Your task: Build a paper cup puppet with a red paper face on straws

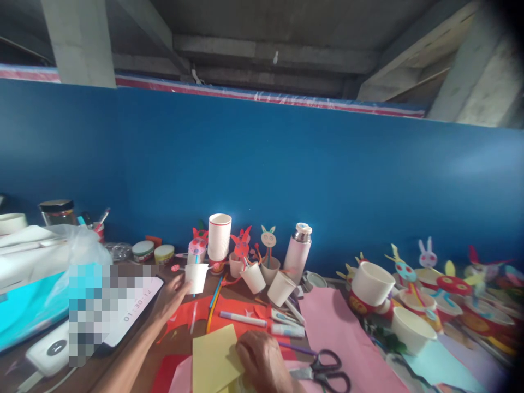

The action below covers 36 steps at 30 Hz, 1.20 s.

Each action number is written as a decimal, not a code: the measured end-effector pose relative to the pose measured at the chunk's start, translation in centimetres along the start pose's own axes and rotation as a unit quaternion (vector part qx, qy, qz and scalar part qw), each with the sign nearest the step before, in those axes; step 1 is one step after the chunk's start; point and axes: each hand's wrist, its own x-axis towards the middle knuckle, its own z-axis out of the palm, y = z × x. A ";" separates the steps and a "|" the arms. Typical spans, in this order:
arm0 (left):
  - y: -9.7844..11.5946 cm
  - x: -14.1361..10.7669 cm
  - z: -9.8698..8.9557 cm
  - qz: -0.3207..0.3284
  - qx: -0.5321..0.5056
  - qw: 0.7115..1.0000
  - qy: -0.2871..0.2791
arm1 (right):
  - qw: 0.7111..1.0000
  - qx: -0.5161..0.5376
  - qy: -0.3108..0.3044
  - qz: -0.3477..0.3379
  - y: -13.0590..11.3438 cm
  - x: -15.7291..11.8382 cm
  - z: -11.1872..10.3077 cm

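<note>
Cup point(196, 280) stands roughly upright near the middle of the surface point(143, 360), with a pink head point(197, 247) above its rim and pink-tipped arms out to either side. The left hand point(174, 293) grasps it from the side, thumb on the near wall; the other fingers are mostly hidden behind, and whether the base touches the surface I cannot tell. A light grip low on the wall seems best here – thin paper likely dents, and a squeeze near the rim could skew the head and arms.

The right hand point(264, 357) lies with curled fingers over the yellow paper point(210, 357); I cannot tell whether they pinch it or merely rest on it. Flat, gentle pressure would probably spare the sheet a crease.

Just beside that hand lie the scissors point(314, 372), blades toward it, so any reach there calls for care. Red paper point(184, 316) and a marker point(243, 319) lie between the hands and the other decorated cups. Two plain cups point(252, 277) lean to the right – easily knocked, I judge – and farther back stand the cup stack point(219, 237) and flask point(297, 255).
</note>
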 end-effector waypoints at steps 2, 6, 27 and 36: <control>0.1 -0.1 0.0 0.000 0.006 1.000 0.001 | 1.000 -0.001 -0.002 0.001 -0.1 0.0 -0.1; 0.6 -0.3 -0.2 0.001 0.018 1.000 -0.002 | 1.000 0.000 -0.003 0.001 -0.2 0.0 -0.2; 7.3 -2.3 -0.4 0.058 0.243 0.961 0.121 | 1.000 -0.009 -0.002 -0.007 -0.4 0.0 -0.5; 10.0 -9.3 7.8 0.163 0.147 0.968 -0.123 | 0.999 -0.052 0.000 -0.003 0.0 0.6 -0.1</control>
